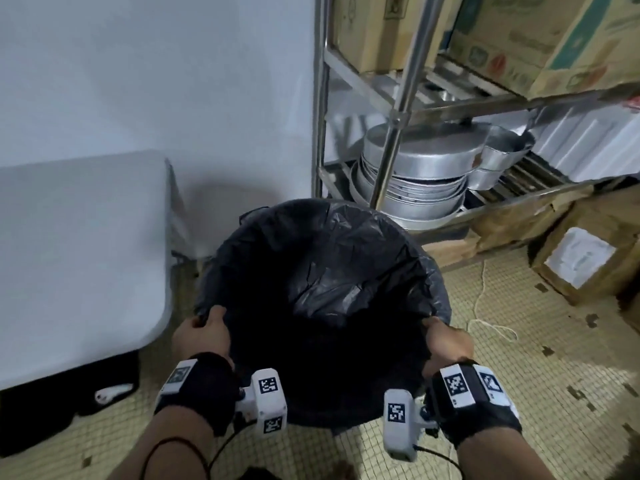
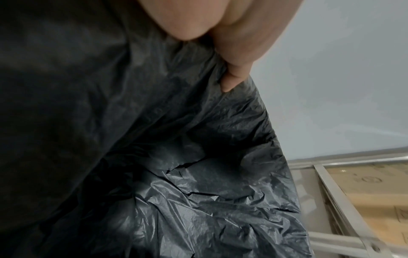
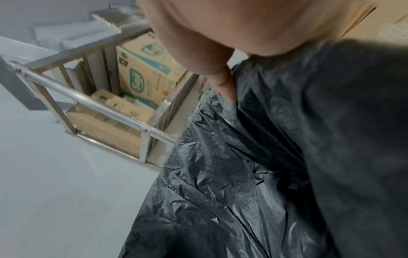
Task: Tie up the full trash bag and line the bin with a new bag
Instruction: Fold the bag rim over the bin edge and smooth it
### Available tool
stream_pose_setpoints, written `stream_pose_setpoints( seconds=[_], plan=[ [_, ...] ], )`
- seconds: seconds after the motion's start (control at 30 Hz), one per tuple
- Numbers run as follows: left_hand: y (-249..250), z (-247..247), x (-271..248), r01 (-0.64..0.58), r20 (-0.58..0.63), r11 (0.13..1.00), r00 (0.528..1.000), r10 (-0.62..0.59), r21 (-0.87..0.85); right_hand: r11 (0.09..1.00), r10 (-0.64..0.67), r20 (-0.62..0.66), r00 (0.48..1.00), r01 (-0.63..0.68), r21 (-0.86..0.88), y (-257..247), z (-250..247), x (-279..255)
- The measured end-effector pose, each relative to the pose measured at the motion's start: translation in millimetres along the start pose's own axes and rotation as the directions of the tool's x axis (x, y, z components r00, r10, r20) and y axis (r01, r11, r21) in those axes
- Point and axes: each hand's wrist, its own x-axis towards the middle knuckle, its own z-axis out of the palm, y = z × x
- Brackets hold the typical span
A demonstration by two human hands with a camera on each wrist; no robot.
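1. The floor (image 1: 519, 393) is laid with small pale yellow mosaic tiles; a plain white wall (image 1: 156, 81) stands behind, and a thin white cord (image 1: 485, 317) trails over the tiles to the right.
2. The round bin lined with a crinkled black plastic trash bag (image 1: 322, 271) stands on the floor in the middle, its mouth wide open; the bin itself is hidden under the plastic.
3. The left hand (image 1: 201, 332) grips the bag's edge at the near-left of the rim, fingers (image 2: 234, 76) curled over the plastic.
4. The right hand (image 1: 448, 341) pinches the bag's edge at the near-right, fingers (image 3: 223, 83) closed on the film.
5. A white counter with a rounded corner (image 1: 79, 254) sits just left of the bin, with a narrow gap between them.
6. A steel shelving rack (image 1: 394, 119) stands right behind the bin; it carries stacked round aluminium pans (image 1: 415, 174) and printed cardboard boxes (image 1: 502, 39).
7. Brown cartons on the floor (image 1: 571, 244) close off the far right.
8. Open tiles lie on the bin's near and right sides.
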Motion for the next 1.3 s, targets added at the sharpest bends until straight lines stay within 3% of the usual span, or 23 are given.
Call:
stream_pose_setpoints(
  seconds=[0.17,0.43,0.87,1.07,1.3],
  plan=[
    [-0.2,18.7,8.6,0.082,-0.092,0.993,0.992,-0.09,-0.08,0.997,-0.03,0.091,0.995,0.036,-0.068,-34.2,37.7,43.0],
    [9.9,56.8,56.4,0.163,-0.205,0.985,0.964,-0.171,-0.054,0.977,-0.008,0.236,0.972,0.059,-0.206,-65.9,131.6,105.8],
    [33.3,130.7,206.3,0.252,-0.137,0.941,0.965,-0.225,0.227,0.941,0.083,0.151,0.985,-0.028,-0.337,-92.1,301.7,173.4],
    [9.5,174.9,260.1,0.352,-0.178,0.912,0.931,-0.319,0.211,0.902,0.08,0.145,0.986,-0.01,-0.431,-78.5,368.3,214.0],
    [-35.0,230.1,308.2,0.374,-0.204,0.911,0.919,-0.338,0.174,0.869,0.136,0.162,0.977,-0.039,-0.493,-41.8,432.9,277.9]
  ],
)
